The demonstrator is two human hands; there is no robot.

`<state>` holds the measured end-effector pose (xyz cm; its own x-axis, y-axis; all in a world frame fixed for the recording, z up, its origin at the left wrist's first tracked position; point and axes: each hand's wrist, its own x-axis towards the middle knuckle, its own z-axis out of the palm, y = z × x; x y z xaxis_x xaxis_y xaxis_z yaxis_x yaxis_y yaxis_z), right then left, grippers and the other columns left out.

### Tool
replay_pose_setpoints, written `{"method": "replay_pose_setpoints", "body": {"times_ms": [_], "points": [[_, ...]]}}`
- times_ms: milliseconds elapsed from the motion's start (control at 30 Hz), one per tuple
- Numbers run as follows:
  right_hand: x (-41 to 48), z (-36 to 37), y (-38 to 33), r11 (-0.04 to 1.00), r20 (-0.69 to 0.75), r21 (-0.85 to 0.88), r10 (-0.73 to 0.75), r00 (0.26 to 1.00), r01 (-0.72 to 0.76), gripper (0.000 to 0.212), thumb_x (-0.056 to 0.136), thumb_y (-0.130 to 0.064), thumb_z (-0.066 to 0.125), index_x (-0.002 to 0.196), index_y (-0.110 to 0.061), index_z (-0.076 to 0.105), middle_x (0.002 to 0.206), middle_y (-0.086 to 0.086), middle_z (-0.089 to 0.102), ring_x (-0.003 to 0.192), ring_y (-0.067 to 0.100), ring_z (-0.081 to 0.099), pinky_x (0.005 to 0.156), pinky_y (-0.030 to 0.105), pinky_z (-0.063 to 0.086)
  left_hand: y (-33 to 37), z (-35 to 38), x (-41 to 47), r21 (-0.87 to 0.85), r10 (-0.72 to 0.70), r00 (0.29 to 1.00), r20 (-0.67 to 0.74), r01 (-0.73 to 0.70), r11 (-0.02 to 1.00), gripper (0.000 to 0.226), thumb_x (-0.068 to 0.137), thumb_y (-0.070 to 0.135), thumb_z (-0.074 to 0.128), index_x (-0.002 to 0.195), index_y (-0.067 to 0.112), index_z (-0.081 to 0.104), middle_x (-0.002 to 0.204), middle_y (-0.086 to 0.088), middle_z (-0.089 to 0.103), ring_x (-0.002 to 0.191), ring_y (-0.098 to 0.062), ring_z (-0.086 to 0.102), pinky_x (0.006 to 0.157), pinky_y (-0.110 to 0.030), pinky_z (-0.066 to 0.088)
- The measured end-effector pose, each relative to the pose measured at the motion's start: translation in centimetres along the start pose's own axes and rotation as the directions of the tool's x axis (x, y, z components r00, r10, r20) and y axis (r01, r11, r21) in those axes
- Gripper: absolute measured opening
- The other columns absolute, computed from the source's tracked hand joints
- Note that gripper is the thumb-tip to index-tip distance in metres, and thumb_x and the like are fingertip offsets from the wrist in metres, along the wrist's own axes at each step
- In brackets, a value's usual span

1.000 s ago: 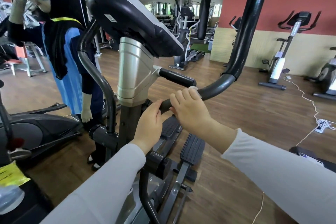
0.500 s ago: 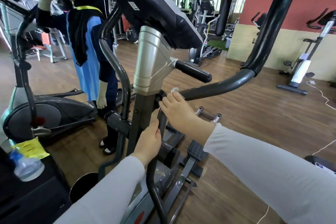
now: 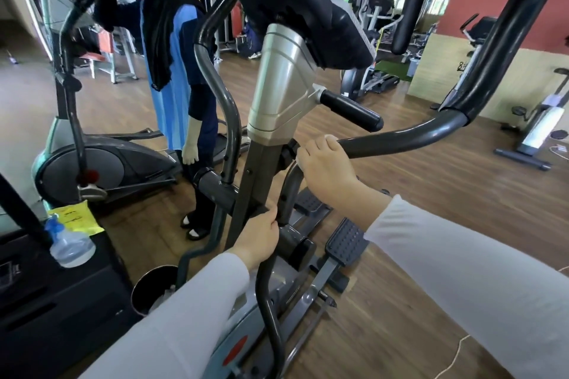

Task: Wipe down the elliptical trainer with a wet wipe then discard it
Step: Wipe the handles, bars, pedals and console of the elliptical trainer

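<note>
Wet wipe (image 3: 331, 136) | right hand (image 3: 326, 171) slid toward pivot (image 3: 288, 152) | left hand (image 3: 261, 237) gripping bar (image 3: 287, 191) lower

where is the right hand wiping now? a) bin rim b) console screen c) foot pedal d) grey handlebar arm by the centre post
d: the right hand holds the wet wipe against the grey handlebar arm beside the centre post; the left hand grips a lower bar.
</note>
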<state>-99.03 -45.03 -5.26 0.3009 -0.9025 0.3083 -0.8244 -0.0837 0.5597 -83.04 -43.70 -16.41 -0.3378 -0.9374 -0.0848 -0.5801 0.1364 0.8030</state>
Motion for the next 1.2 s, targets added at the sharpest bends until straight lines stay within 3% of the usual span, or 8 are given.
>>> {"method": "replay_pose_setpoints", "body": {"times_ms": [100,200,433,533,733,933,1067,1200], "points": [[0.5,0.1,-0.8,0.999,0.011,0.001,0.044,0.999,-0.044,0.025,0.092,-0.020,0.042,0.110,-0.009,0.054,0.110,0.015,0.059,0.105,0.037,0.051,0.103,0.052,0.032,-1.2,-0.4,-0.1,0.138,-0.014,0.999,-0.041,0.019,0.990,0.041,0.100,0.014,0.035,0.140,0.014,0.041,0.130,-0.012,0.055,0.118,-0.028,0.052,0.103,-0.038,0.040],[0.8,1.0,-2.2,0.995,0.029,-0.085,-0.052,0.998,0.054,0.026,0.092,-0.019,0.039,0.110,-0.009,0.057,0.109,0.014,0.060,0.104,0.036,0.053,0.104,0.056,0.029,-2.5,-0.9,0.3,0.246,0.010,0.999,-0.054,0.004,0.969,0.048,0.099,0.008,0.037,0.146,0.004,0.030,0.150,-0.015,0.034,0.137,-0.029,0.033,0.111,-0.035,0.028],[1.2,4.8,-8.1,0.921,0.248,-0.223,-0.264,0.932,0.320,0.038,0.097,-0.029,0.043,0.120,-0.003,0.059,0.119,0.020,0.061,0.118,0.042,0.049,0.107,0.059,0.025,-3.3,-2.4,1.5,0.233,0.003,0.993,-0.119,0.025,0.972,0.055,0.100,0.011,0.034,0.152,0.015,0.016,0.160,-0.003,0.010,0.145,-0.020,0.021,0.115,-0.031,0.020],[0.5,6.3,-10.9,0.946,0.385,-0.143,-0.219,0.897,0.292,0.031,0.094,-0.027,0.054,0.116,-0.007,0.063,0.121,0.019,0.059,0.120,0.042,0.047,0.105,0.058,0.033,-3.1,-2.8,2.0,0.201,0.030,0.992,-0.121,-0.005,0.980,0.057,0.100,0.009,0.036,0.152,0.014,0.014,0.160,-0.004,0.009,0.144,-0.021,0.023,0.114,-0.030,0.021],[1.4,7.3,-11.1,0.964,0.444,0.065,-0.261,0.857,0.259,0.029,0.094,-0.029,0.055,0.117,-0.012,0.060,0.121,0.013,0.060,0.116,0.035,0.052,0.107,0.051,0.035,-3.6,-3.1,2.7,0.223,0.036,0.995,-0.095,-0.014,0.975,0.058,0.100,0.007,0.036,0.152,0.013,0.011,0.160,-0.005,0.010,0.140,-0.021,0.032,0.113,-0.027,0.024],[1.9,4.8,-6.9,0.926,0.281,-0.172,-0.282,0.917,0.337,0.049,0.096,-0.031,0.046,0.136,-0.003,0.046,0.139,0.025,0.044,0.130,0.045,0.036,0.110,0.057,0.023,-4.0,-3.2,3.1,0.187,0.037,0.993,-0.113,-0.015,0.982,0.057,0.101,0.006,0.033,0.153,0.019,0.012,0.159,0.000,0.015,0.142,-0.019,0.028,0.114,-0.028,0.023],[1.3,4.1,-7.6,0.934,0.267,-0.167,-0.265,0.927,0.315,0.038,0.099,-0.020,0.039,0.127,0.002,0.052,0.131,0.027,0.051,0.127,0.046,0.038,0.110,0.057,0.024,-4.5,-3.9,3.4,0.120,0.027,0.992,-0.124,-0.012,0.993,0.056,0.099,0.006,0.032,0.151,0.022,0.021,0.157,0.005,0.022,0.142,-0.015,0.026,0.113,-0.023,0.022],[-0.1,5.1,-10.9,0.939,0.328,0.118,-0.345,0.880,0.324,0.019,0.096,-0.008,0.046,0.108,-0.005,0.061,0.111,0.012,0.064,0.111,0.033,0.055,0.106,0.048,0.032,-4.7,-4.5,3.6,0.114,0.024,0.994,-0.104,-0.012,0.993,0.055,0.098,0.004,0.033,0.150,0.020,0.026,0.156,0.002,0.026,0.142,-0.015,0.026,0.109,-0.017,0.018]]}}
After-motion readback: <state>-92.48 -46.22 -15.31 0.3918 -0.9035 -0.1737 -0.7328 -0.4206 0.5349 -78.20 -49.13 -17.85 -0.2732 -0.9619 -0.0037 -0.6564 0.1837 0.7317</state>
